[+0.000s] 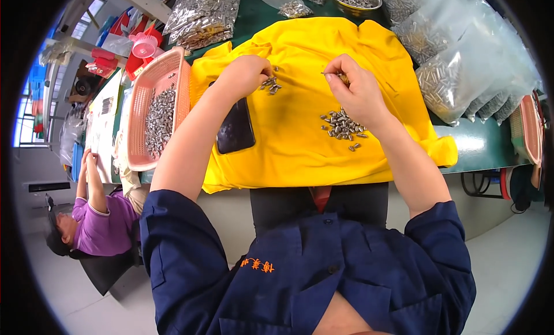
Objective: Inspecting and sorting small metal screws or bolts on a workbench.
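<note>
A yellow cloth (300, 150) lies spread over the table in front of me. My left hand (245, 75) is closed, its fingertips down at a little group of small silvery metal cylinders (271, 87); what it grips, if anything, is hidden. Raised over the cloth, my right hand (359, 91) has thumb and forefinger pinched on a small metal piece, of which only a tip shows. Its other fingers curl inward. Below that hand sits a larger loose pile of the same metal cylinders (343, 125). A dark phone (235, 130) lies beneath my left wrist.
Left of the cloth stands a pink plastic basket (134, 121) holding many metal parts. Bags of metal pieces (202, 15) and a metal bowl (356, 6) line the back. Bulging clear bags (441, 81) crowd the right. A co-worker in purple (109, 228) sits at far left.
</note>
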A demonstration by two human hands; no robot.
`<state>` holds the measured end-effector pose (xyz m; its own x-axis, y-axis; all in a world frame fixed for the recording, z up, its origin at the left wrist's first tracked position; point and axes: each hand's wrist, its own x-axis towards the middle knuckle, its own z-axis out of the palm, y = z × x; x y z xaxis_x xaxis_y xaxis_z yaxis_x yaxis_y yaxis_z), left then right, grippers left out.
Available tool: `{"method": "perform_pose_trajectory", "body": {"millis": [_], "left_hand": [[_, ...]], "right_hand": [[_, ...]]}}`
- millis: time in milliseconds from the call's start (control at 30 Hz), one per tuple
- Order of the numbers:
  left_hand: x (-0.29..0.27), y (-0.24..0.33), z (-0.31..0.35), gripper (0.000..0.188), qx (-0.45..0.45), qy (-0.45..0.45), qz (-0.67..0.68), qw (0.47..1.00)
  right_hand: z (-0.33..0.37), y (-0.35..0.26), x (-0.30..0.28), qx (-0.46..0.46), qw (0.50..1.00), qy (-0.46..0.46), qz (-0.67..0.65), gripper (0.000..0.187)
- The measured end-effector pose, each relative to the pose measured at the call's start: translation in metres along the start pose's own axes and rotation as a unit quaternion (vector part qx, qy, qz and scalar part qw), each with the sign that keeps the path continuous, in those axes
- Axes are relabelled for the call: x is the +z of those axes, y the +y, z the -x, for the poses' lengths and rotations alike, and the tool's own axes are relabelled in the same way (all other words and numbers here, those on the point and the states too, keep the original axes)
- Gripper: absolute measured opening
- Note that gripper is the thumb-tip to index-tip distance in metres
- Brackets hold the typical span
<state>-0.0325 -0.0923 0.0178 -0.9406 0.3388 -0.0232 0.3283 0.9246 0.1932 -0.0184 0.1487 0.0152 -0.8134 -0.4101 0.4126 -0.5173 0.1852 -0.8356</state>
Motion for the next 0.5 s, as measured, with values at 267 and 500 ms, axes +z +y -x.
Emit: {"method": "perform_pose_trajectory", "body": {"millis": [267, 500], "left_hand": [[-0.009, 0.054, 0.011, 0.015, -0.112, 0.082, 0.562, 0.815], [0.028, 0.084, 0.012, 0.016, -0.038, 0.042, 0.832, 0.552]], "right_hand": [[-0.001, 0.007, -0.006, 0.038, 0.997, 0.012, -0.070, 0.008], [0.000, 0.007, -0.013, 0.077, 0.981, -0.040, -0.173, 0.005]]}}
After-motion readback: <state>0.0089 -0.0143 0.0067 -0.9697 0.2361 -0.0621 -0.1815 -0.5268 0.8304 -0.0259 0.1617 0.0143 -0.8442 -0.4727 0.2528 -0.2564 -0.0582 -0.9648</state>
